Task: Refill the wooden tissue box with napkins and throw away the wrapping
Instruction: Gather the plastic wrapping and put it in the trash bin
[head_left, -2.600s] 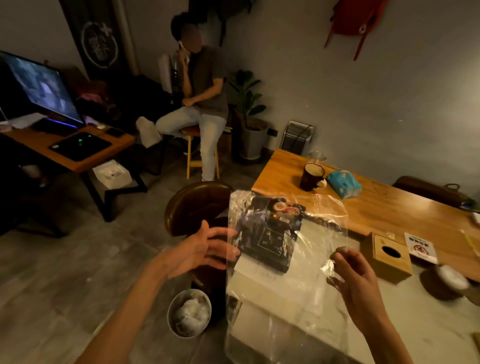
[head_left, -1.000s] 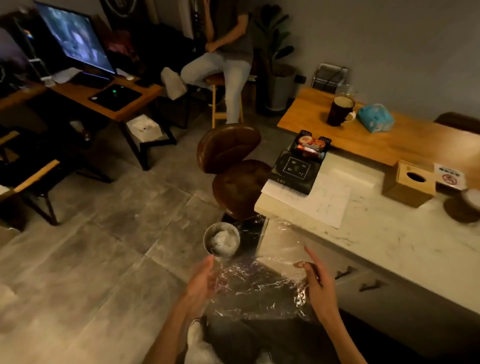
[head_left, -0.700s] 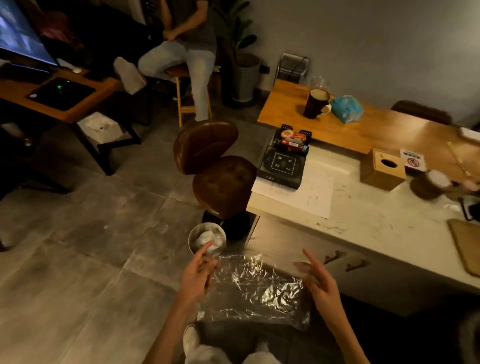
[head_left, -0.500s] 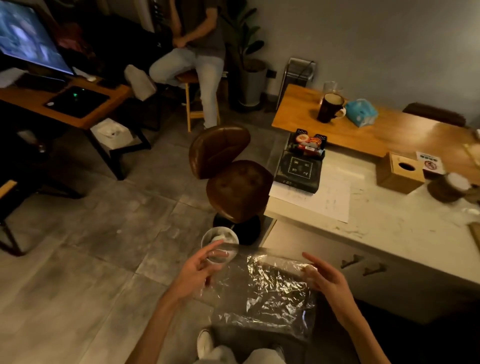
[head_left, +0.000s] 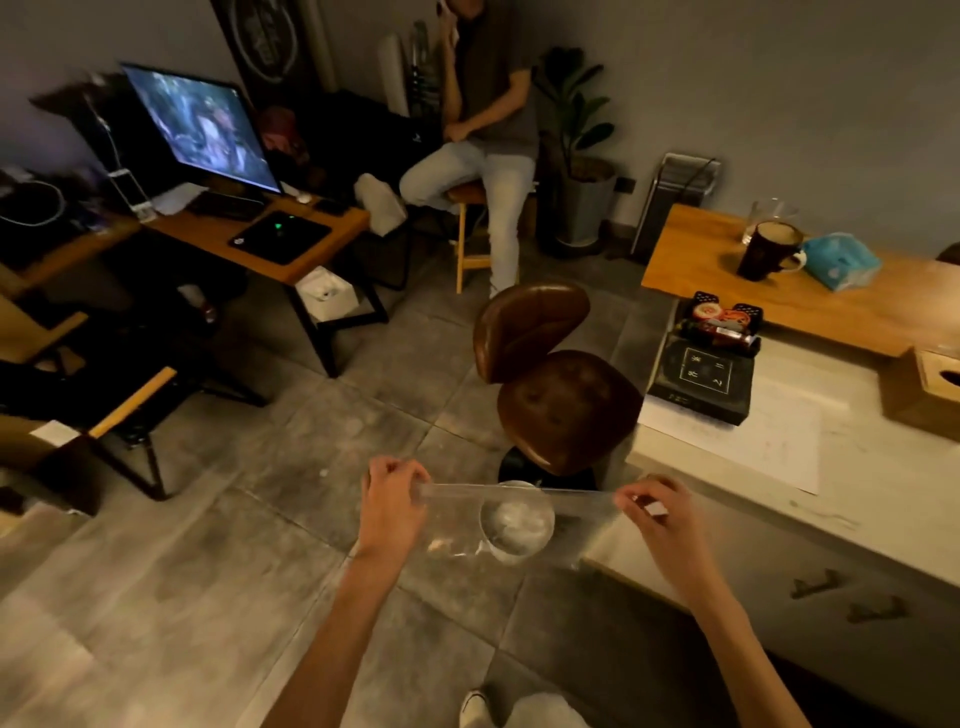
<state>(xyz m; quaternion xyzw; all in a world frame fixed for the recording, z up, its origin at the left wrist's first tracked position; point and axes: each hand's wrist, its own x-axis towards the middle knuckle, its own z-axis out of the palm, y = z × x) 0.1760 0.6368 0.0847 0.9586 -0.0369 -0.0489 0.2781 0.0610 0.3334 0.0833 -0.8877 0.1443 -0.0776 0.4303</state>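
I hold the clear plastic wrapping (head_left: 457, 525) stretched flat between both hands, seen almost edge-on. My left hand (head_left: 392, 501) grips its left end and my right hand (head_left: 662, 514) grips its right end. Under the wrapping, on the floor, stands a small round waste bin (head_left: 517, 522) with crumpled white paper inside, visible through the plastic. The wooden tissue box (head_left: 922, 392) with its oval slot sits on the pale counter at the right edge, partly cut off.
A brown leather stool (head_left: 556, 384) stands just behind the bin, against the pale counter (head_left: 831, 467). A black box (head_left: 706, 374) lies on white paper there. A mug (head_left: 766, 252) and blue tissue pack (head_left: 844, 260) sit on the wooden table. A person (head_left: 483, 135) sits beyond.
The wrapping was held up wide over the counter, then lowered toward the floor. Both hands have now closed on its ends and pulled it taut over the bin.
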